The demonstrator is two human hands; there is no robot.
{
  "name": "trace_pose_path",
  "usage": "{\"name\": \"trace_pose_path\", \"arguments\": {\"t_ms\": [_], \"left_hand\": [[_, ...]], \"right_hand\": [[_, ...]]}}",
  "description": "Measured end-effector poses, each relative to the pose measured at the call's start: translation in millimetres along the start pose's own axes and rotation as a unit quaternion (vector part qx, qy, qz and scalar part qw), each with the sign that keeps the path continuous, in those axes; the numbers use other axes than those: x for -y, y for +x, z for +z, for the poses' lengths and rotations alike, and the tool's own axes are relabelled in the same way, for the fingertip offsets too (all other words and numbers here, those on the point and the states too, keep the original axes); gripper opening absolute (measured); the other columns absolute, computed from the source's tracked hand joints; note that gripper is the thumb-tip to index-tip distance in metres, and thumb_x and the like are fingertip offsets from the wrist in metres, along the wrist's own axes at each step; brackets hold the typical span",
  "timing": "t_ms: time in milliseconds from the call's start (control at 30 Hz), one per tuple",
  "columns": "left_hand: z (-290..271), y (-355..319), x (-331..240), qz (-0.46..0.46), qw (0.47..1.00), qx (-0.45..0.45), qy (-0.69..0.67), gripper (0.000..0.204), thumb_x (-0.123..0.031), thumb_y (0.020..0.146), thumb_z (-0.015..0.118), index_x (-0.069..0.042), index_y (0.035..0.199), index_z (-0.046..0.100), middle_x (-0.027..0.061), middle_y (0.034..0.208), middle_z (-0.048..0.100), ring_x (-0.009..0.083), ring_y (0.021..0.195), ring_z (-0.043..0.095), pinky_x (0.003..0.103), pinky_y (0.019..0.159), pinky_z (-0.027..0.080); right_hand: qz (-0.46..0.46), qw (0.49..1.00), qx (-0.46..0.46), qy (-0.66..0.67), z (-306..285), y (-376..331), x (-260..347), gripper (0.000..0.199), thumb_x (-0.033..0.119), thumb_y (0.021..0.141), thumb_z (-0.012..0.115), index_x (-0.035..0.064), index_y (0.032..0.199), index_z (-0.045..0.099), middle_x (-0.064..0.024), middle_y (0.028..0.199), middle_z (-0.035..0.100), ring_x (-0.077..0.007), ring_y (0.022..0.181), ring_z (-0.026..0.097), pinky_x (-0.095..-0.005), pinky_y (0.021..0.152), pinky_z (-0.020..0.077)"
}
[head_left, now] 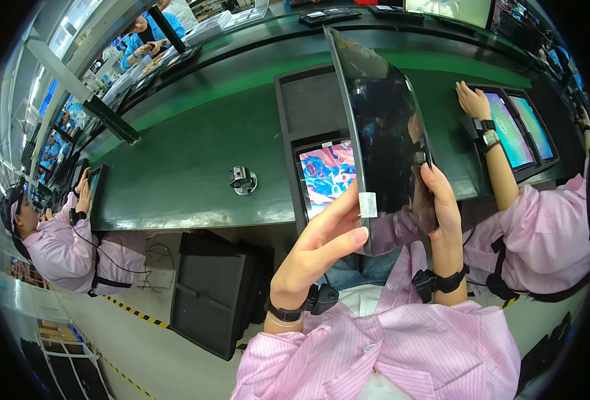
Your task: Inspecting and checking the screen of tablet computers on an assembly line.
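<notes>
A dark tablet (385,120) is held up on edge in front of me, its glossy black face reflecting the surroundings. My left hand (321,237) is closed on its lower left edge, next to a small white label. On the opposite side, my right hand (443,203) grips the lower right edge. Behind the tablet, a black two-compartment tray (283,113) lies on the green table. Its nearer compartment holds a tablet with a lit pink-and-blue screen (323,175), partly hidden by the held one. No tablet shows in the visible part of the far compartment.
A small metal fixture (243,180) sits on the green table (175,180) to the left. At right, a co-worker's hand (473,101) touches a tray of lit tablets (511,133). Another person (61,243) works at far left. Black trays (208,293) stand below the table edge.
</notes>
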State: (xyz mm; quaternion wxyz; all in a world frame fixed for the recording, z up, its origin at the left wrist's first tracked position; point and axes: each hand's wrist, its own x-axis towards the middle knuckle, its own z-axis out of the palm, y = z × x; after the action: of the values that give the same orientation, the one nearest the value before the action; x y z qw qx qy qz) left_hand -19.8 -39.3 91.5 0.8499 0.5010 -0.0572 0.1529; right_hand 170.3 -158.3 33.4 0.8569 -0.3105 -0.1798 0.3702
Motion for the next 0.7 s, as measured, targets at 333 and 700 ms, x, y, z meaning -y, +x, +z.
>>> {"name": "trace_pose_path", "arguments": {"t_ms": [333,700], "left_hand": [[-1,-1,3,-0.008,0.999,-0.006,-0.037,0.073,-0.007,0.090,0.050,0.005,0.150,0.009,0.0157,0.152,0.028,0.0230,0.138,0.032,0.034,0.112,0.024],[10,-4,26,0.192,0.944,-0.017,0.266,0.092,-0.002,0.083,0.063,0.000,0.151,0.002,0.0169,0.159,0.004,0.0290,0.144,0.019,0.038,0.112,0.024]], "right_hand": [[0.007,0.999,0.020,-0.031,0,-1,0,0.035,0.013,0.094,0.060,-0.0051,0.123,0.052,-0.0071,0.116,0.059,-0.0102,0.108,0.056,-0.0233,0.099,0.0421],[0.050,0.998,-0.006,-0.039,-4,-17,2,0.020,0.017,0.094,0.062,0.0029,0.108,0.060,0.0006,0.099,0.064,-0.0032,0.088,0.058,-0.0162,0.077,0.0439]]}}
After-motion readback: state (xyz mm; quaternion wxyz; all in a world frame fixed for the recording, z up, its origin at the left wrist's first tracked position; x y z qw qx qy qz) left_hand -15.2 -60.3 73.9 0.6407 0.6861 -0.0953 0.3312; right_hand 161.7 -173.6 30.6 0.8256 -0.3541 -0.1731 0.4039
